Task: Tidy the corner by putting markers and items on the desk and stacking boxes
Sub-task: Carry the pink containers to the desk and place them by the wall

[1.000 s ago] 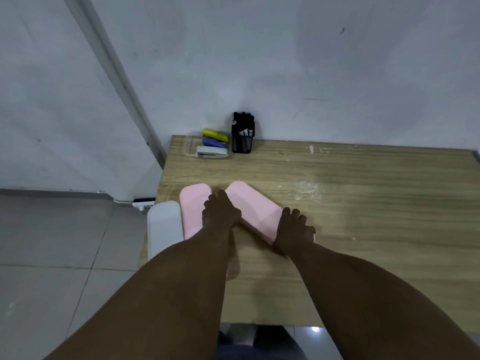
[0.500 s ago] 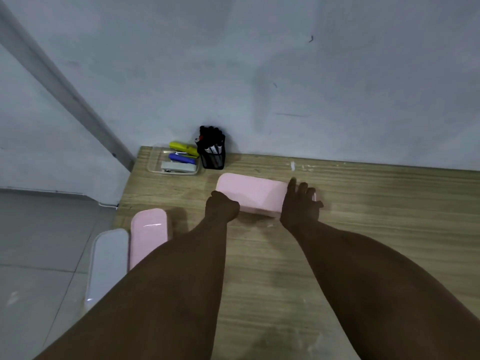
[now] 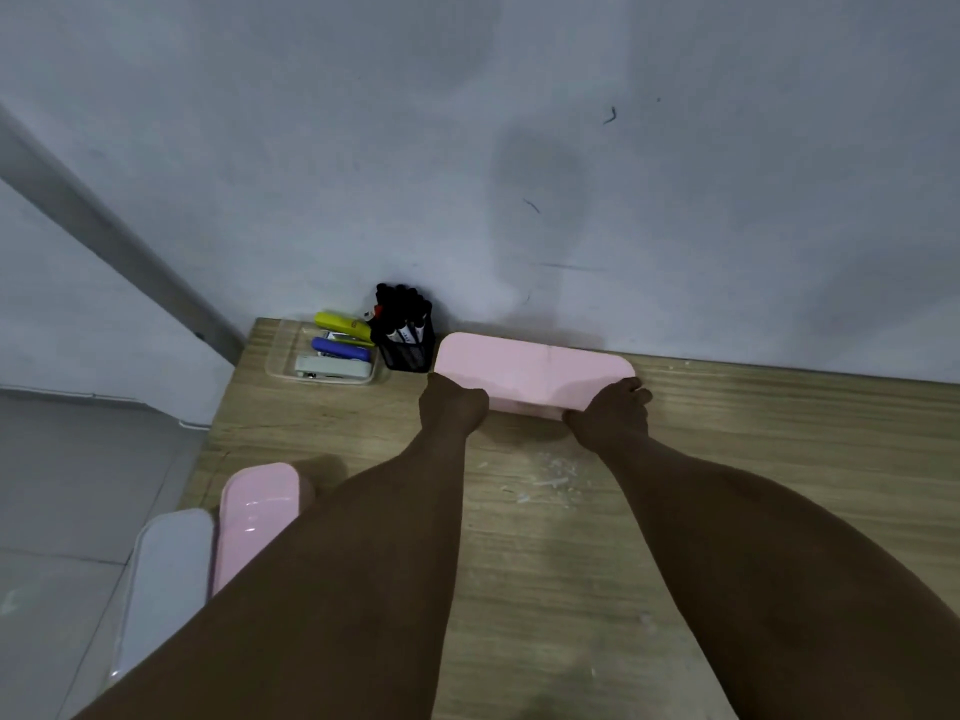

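Two hands, left hand (image 3: 453, 402) and right hand (image 3: 613, 407), clamp the ends of a long pink rounded plastic box (image 3: 532, 374) at the wall, beside a black mesh marker cup (image 3: 406, 340). It seems light, rigid and smooth, so end grips suit it. Wooden desk (image 3: 727, 459) bears white crumbs; grey wall (image 3: 467, 148) behind.

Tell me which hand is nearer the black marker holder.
Left. The left hand grips the pink box end just beside the marker holder; the right hand holds the far end.
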